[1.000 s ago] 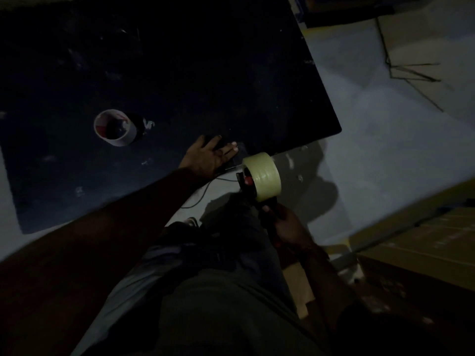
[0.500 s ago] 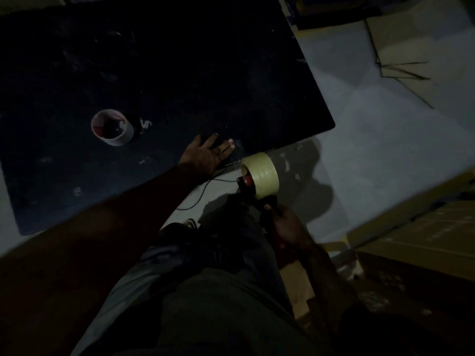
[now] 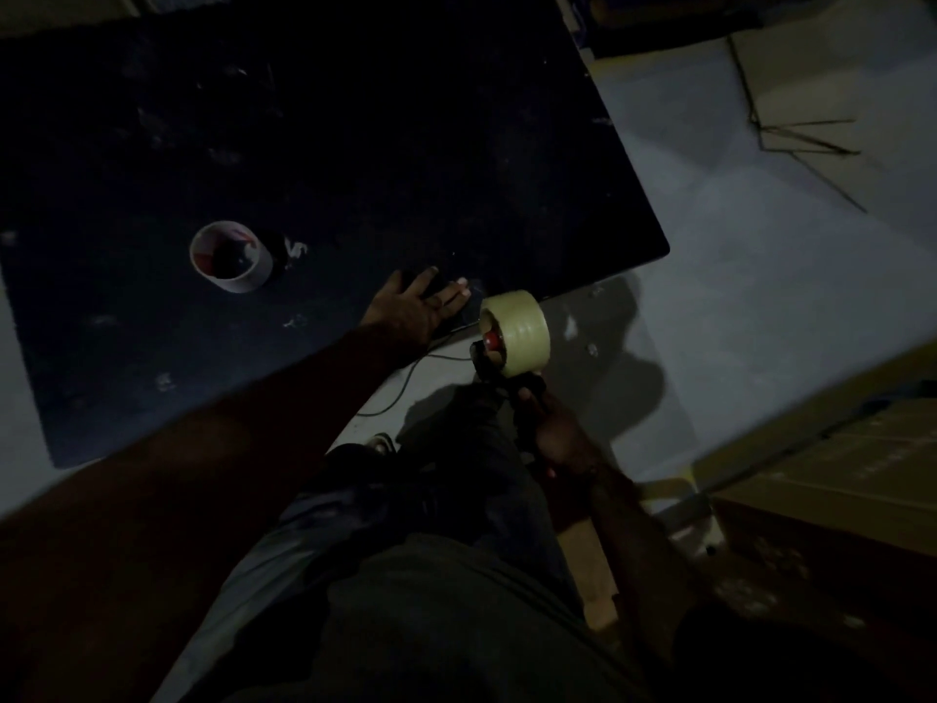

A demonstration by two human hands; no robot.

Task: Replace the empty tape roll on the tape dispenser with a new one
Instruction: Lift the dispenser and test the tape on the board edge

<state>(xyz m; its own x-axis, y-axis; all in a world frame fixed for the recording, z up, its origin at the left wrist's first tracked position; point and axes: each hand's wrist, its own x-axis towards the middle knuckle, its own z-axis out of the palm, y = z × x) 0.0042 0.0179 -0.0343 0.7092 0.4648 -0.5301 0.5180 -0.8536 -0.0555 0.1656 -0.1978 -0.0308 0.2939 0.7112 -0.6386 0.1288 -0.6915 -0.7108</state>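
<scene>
The scene is very dim. My right hand (image 3: pixel 560 433) grips the handle of a dark tape dispenser (image 3: pixel 494 365) held upright over the floor. A full, pale yellow tape roll (image 3: pixel 525 332) sits on the dispenser's red hub. My left hand (image 3: pixel 413 307) lies flat, fingers spread, on the near edge of a black mat (image 3: pixel 355 144), just left of the roll and over a small dark object. An empty white tape core (image 3: pixel 230 256) stands on the mat farther left.
The black mat covers most of a pale floor (image 3: pixel 760 296). A thin cable (image 3: pixel 405 383) runs on the floor by my knees. Flattened cardboard (image 3: pixel 811 68) lies at the far right, and a cardboard box (image 3: pixel 836 479) at the near right.
Both hands and the dispenser have hardly moved; only the camera view has shifted slightly.
</scene>
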